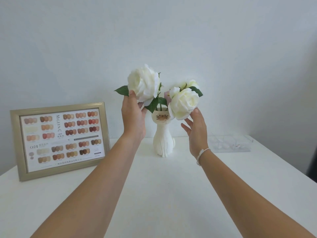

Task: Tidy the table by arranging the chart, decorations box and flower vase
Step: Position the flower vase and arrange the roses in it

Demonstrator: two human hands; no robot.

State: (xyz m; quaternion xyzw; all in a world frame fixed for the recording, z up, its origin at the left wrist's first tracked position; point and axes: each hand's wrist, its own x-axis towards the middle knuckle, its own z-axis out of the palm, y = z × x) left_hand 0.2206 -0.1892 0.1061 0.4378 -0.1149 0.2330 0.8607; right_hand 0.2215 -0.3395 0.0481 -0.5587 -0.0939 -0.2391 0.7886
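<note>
A white cat-shaped flower vase [163, 140] stands upright at the back middle of the white table [163, 194], holding several white roses. My left hand [133, 115] cups the left rose [143, 83] from below, fingers touching its petals. My right hand [195, 131] is spread open, its fingertips against the underside of the right rose [184, 103]. A gold-framed nail colour chart [60, 140] stands upright at the left, leaning towards the wall. The clear decorations box [229, 143] lies at the back right, with pale pieces inside.
A plain pale wall rises right behind the table. A dark edge shows at the far right past the table's corner.
</note>
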